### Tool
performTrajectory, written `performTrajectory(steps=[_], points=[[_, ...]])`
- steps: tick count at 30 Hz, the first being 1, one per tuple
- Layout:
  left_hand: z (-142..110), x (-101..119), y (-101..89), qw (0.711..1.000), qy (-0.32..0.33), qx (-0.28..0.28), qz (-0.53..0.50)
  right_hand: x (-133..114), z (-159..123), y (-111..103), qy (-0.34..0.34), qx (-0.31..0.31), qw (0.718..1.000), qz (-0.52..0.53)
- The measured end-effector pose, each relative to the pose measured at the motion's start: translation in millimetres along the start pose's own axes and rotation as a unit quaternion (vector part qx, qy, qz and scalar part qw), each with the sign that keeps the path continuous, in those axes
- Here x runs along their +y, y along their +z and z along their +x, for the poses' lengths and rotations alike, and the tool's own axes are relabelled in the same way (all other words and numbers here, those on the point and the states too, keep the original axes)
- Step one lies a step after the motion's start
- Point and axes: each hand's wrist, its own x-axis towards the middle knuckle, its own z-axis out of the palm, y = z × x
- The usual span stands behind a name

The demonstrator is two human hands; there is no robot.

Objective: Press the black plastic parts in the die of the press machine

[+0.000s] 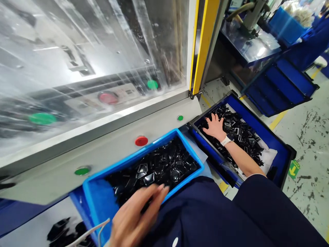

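Note:
My right hand [214, 127] lies spread and flat on a heap of small black plastic parts [244, 135] inside a dark blue crate [259, 125] on the floor to my right. A white watch [226, 140] is on that wrist. My left hand [138, 214] is at the near edge of a light-blue bin [144, 154] full of similar black parts [164, 164]. That hand is smeared by motion, its fingers held together and pointing into the bin. Whether they hold a part is unclear.
A machine panel with a red button [141, 140] and green buttons [82, 170] runs behind the bin, under a clear guard [89, 61]. A yellow post [204, 44] stands at its right. Empty blue crates [280, 85] and a person's blue sleeve [311, 41] are at upper right.

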Motion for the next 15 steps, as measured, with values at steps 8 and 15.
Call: performTrajectory(steps=[8, 15], points=[[168.9, 7.8, 160.2, 0.966, 0.124, -0.215, 0.072, -18.4, 25.5, -12.2, 0.074, -0.077, 0.993, -0.059], [178.1, -26.2, 221.1, 0.929, 0.141, -0.308, 0.151, -5.3, 29.9, -18.7, 0.081, -0.108, 0.99, -0.033]])
